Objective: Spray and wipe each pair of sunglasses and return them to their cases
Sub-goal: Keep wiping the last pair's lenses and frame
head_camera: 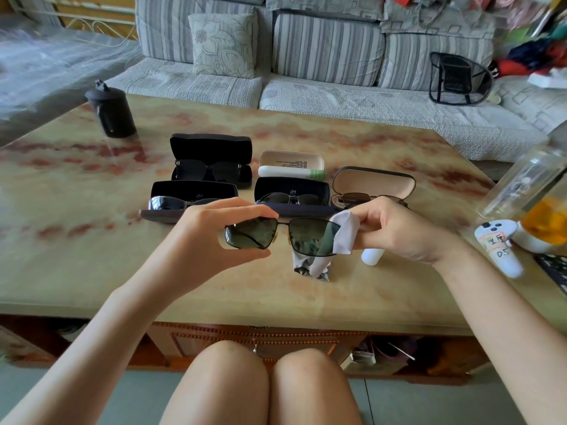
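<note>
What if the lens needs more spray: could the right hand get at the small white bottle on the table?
Probably yes: the small white bottle stands just under the right hand, nothing between, though its fingers pinch the white cloth.

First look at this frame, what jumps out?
Dark sunglasses are held mid-frame over the table. The left hand pinches one lens and the right hand presses a white cloth on the other. Behind them stand five open cases, four holding glasses.
</note>
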`<state>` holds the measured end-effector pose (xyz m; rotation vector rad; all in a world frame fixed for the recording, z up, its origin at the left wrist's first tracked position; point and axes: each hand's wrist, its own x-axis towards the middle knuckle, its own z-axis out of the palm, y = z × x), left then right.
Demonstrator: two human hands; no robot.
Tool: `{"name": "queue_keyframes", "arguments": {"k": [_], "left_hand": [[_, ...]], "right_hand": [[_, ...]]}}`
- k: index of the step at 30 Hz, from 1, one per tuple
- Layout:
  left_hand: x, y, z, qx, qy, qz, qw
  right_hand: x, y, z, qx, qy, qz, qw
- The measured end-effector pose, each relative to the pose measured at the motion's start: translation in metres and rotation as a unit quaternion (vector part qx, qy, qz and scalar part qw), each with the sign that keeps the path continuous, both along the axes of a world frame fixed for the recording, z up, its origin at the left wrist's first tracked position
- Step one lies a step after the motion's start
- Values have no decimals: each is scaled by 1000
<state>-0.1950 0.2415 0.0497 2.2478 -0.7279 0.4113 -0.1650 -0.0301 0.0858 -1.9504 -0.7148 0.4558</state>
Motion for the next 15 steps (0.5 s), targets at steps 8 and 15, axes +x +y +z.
{"name": "queue_keyframes", "arguments": {"k": [8,15], "left_hand": [[-1,-1,0,-18,4,-4,1000],[-1,1,1,-34,13,8,999]], "right_hand": [[0,6,-11,32,-31,-67,997],[-1,1,-10,18,-9,-45,999]]}}
